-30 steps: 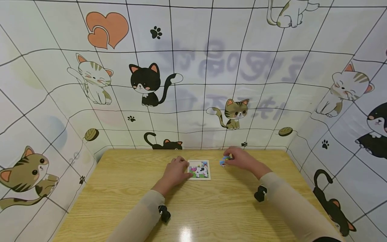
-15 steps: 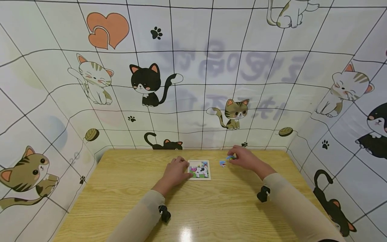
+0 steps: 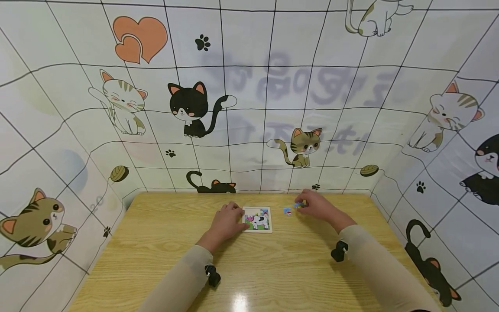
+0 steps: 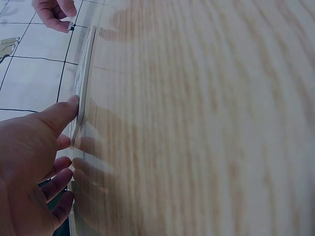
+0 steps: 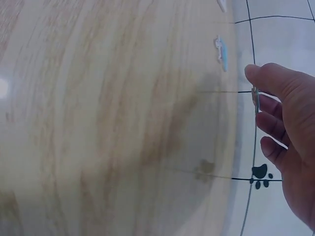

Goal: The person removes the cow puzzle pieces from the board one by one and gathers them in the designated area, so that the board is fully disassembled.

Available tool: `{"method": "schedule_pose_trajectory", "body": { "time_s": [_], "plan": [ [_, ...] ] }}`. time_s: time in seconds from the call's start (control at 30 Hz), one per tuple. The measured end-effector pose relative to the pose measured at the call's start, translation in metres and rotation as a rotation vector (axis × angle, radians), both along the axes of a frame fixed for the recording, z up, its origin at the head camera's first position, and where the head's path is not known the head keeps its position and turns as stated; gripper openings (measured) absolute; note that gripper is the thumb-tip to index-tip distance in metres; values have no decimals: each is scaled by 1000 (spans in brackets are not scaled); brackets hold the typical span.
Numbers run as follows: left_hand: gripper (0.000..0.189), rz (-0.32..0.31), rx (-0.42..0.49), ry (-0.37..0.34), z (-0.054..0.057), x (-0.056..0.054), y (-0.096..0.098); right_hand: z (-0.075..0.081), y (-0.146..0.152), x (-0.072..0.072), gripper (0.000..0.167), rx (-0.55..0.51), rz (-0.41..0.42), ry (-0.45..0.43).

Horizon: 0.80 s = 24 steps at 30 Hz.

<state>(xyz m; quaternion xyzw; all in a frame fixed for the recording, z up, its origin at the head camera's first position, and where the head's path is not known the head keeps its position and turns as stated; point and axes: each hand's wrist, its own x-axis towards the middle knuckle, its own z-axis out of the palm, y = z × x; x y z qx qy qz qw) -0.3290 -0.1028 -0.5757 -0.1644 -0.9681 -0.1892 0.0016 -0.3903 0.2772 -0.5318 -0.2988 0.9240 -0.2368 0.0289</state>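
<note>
Pinching a puzzle piece point(image 3: 299, 205), your right hand point(image 3: 316, 206) partly hides it in a narrow grip. Your relaxed left hand point(image 3: 224, 223) touches the tray point(image 3: 259, 232), cow picture point(image 3: 260, 222) inside; a second piece point(image 3: 287, 212) lies nearby on the desk point(image 3: 265, 268).

The right hand point(image 3: 319, 208) partly hides the puzzle piece point(image 3: 299, 205) it pinches, the loose piece point(image 3: 287, 212) bears print too small to read, and the head view's bottom edge crops the bench point(image 3: 273, 264).

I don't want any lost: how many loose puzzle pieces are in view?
2: one loose piece on the table, between the board and the right hand; a second piece held in that hand. More may be hidden.
</note>
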Motion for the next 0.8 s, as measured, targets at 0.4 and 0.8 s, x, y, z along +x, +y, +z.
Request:
{"method": "schedule_pose_trajectory", "body": {
  "time_s": [0.4, 0.8],
  "plan": [
    [57, -3, -3, -7, -1, 1, 0, -23, 2, -5, 20, -7, -24, -70],
    [58, 6, 6, -3, -2, 0, 0, -26, 3, -6, 20, -17, -36, -104]
  ]
}}
